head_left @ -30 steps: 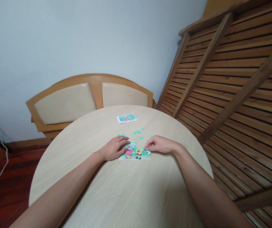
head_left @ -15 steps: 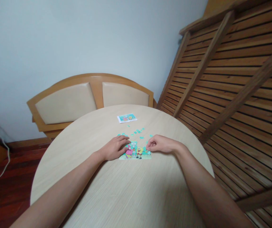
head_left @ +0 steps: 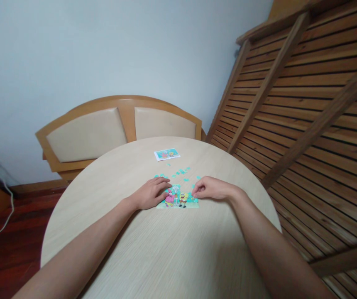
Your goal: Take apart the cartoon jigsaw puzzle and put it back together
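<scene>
A partly built cartoon jigsaw puzzle (head_left: pixel 178 200) lies on the round pale wooden table (head_left: pixel 153 249). My left hand (head_left: pixel 150 193) rests flat on its left edge, fingers stretched over the pieces. My right hand (head_left: pixel 211 189) sits at the puzzle's upper right corner, fingertips pinched together on a small teal piece that is mostly hidden. Several loose teal pieces (head_left: pixel 181 171) are scattered just beyond the puzzle.
A small reference picture card (head_left: pixel 166 154) lies near the table's far edge. A padded wooden bench back (head_left: pixel 116 128) stands behind the table. A slatted wooden frame (head_left: pixel 306 108) leans on the right. A white cable (head_left: pixel 1 220) hangs at the left over a red-brown floor.
My right hand has shifted slightly toward the puzzle's upper right corner; the left hand has stayed put.
</scene>
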Motion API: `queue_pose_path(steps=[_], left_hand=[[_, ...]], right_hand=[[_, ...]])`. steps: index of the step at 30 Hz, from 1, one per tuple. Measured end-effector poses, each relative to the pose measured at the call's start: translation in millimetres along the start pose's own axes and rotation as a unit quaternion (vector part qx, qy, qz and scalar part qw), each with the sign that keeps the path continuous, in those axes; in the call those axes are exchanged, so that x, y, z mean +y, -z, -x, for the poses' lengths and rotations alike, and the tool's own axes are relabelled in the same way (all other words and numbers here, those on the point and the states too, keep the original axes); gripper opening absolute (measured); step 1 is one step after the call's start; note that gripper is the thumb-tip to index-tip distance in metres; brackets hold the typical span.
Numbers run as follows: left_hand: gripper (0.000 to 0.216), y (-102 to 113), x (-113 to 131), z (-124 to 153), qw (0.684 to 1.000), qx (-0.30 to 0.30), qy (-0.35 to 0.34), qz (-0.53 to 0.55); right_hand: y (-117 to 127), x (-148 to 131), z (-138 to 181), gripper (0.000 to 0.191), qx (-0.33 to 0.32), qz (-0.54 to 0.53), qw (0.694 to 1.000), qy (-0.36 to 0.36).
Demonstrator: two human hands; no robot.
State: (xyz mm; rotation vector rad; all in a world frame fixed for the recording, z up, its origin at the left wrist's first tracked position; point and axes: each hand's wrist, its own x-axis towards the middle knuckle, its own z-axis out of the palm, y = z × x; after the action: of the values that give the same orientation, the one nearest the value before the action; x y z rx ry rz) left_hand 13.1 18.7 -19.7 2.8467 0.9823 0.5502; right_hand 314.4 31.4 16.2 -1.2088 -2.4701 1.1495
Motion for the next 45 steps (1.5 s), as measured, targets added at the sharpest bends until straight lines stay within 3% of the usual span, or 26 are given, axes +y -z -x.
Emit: queue_pose_path(steps=[12, 14, 18, 21, 26, 32, 38, 45], left_hand=[[0.035, -1.5, -1.6, 0.4, 1.000, 0.015, -0.008, 0.018], [0.035, -1.2, -1.4, 0.4, 1.000, 0.015, -0.008, 0.018], [0.036, 0.2, -0.4, 0.7, 1.000, 0.007, -0.007, 0.011], [0.037, 1.3, 0.5, 0.5, 1.000, 0.006, -0.007, 0.013], [0.036, 2.4, -1.6, 0.2, 1.000, 0.011, -0.009, 0.022], [0.032, 1.0, -21.3, 5.3, 0.996, 0.062, 0.060, -0.010], [0.031, 0.5, -37.2, 8.4, 0.990, 0.067, 0.120, -0.032], [0.030, 2.7, -45.3, 11.8, 0.977, 0.077, 0.195, -0.043]], right_hand=[[-0.5, 1.3, -0.4, 0.025, 0.022, -0.027, 0.999, -0.040], [2.6, 6.8, -0.3, 0.025, 0.067, -0.020, 0.997, -0.034], [9.7, 24.1, -2.3, 0.023, 0.219, 0.068, 0.972, -0.049], [11.0, 33.9, -5.2, 0.028, 0.260, 0.114, 0.957, -0.060], [7.0, 38.7, -9.1, 0.029, 0.241, 0.141, 0.959, -0.054], [4.3, 37.8, -11.0, 0.026, 0.243, 0.143, 0.959, -0.040], [2.0, 40.6, -13.7, 0.041, 0.234, 0.149, 0.961, -0.007], [5.0, 49.6, -14.8, 0.027, 0.249, 0.177, 0.952, -0.017]])
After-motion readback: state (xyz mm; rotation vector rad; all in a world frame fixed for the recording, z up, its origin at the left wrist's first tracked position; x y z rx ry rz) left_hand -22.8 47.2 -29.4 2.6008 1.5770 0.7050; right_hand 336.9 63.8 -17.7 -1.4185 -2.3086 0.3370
